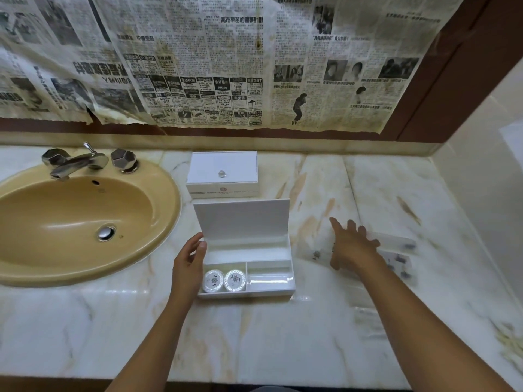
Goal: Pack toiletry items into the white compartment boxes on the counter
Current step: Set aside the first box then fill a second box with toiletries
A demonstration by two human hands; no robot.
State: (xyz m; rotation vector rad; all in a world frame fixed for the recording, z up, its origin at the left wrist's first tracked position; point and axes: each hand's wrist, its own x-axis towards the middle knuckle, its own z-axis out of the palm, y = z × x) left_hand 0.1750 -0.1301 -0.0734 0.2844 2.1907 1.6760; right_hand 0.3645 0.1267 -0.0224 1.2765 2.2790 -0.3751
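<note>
Open box point(246, 290), counter point(283, 335) centre: held two soaps point(223, 280), front-left compartment. Left hand point(188, 261) gripped its left wall, steadying; right hand point(351, 244), spread and empty, hovered over blurred packets point(399, 261), likely reaching.

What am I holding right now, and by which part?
The left hand touches the open box at its left end wall; a true grip cannot be told. The right hand, fingers spread, holds nothing.

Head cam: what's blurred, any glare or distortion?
Head view: the right hand and the clear packets under it are motion-smeared. The left hand, open box and two round soaps are sharp. There is soft glare on the counter by the box's front right corner. The wide-angle lens bows the counter's edges.
</note>
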